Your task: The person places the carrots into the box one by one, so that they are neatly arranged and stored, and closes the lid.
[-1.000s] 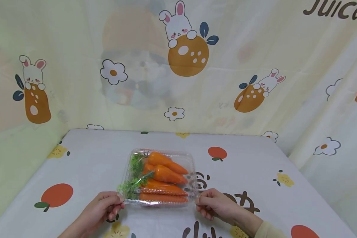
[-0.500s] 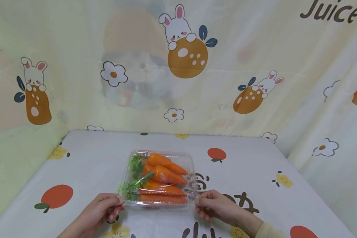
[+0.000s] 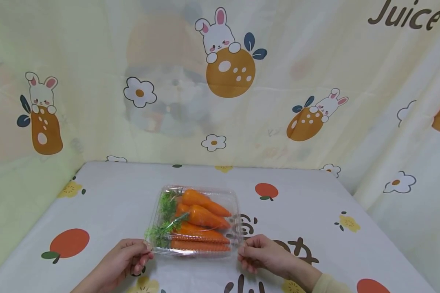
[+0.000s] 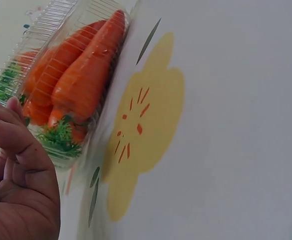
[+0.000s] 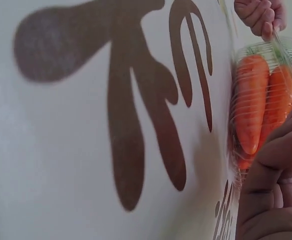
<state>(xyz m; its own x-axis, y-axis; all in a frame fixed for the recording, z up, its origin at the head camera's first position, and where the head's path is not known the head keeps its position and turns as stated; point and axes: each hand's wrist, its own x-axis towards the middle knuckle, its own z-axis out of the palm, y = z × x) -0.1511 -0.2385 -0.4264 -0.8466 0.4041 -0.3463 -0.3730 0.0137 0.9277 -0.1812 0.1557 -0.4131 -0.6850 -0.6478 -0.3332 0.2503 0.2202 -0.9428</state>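
A clear plastic clamshell box (image 3: 236, 203) lies on the table in the head view, its lid down over several orange carrots (image 3: 207, 217) with green leafy tops (image 3: 165, 232) toward the left. At the box's near left corner, my left hand (image 3: 126, 258) pinches the rim between thumb and curled fingers. My right hand (image 3: 265, 254) pinches the rim at the near right corner in the same way. In the left wrist view, the carrots (image 4: 86, 75) show through the ribbed side wall beside my fingers. Both hands and the box's front edge (image 5: 286, 50) appear in the right wrist view.
A white tablecloth (image 3: 110, 199) printed with fruit, flowers and brown lettering covers the table. Behind it hangs a pale curtain (image 3: 264, 134) with rabbit prints, which continues along the left and right sides.
My right hand has shifted very slightly left at the corner of the box. The left hand, box and carrots keep their places; the head view has tilted up slightly.
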